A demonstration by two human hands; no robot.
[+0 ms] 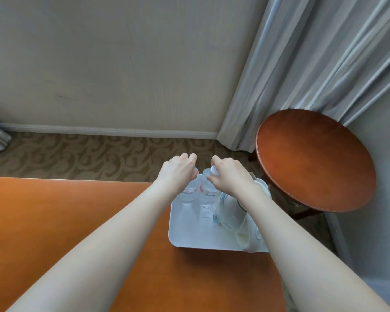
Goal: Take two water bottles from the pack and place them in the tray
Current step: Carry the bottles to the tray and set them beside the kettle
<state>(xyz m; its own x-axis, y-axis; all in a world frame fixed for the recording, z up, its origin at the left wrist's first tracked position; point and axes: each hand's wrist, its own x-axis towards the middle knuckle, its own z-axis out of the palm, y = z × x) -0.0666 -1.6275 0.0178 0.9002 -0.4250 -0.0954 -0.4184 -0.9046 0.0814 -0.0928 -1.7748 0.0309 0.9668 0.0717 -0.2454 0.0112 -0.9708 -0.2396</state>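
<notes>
Gripping clear plastic btls (pixel 206 188) w/ both hands (pixel 178 170), white tray (pixel 182 226).

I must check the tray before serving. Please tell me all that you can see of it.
The tray is white, rectangular with rounded corners and a low rim, seemingly plastic. It lies flat at the far right end of the orange table. Two clear bottles stand at its far edge, one under each of the hands. Pale items fill its right side.

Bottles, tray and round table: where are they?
left bottle (pixel 189 192), head view, clear body with label band.
white tray (pixel 185 235), head view, bare floor near front left corner.
round table (pixel 313 161), head view, middle of its wooden top.
</notes>
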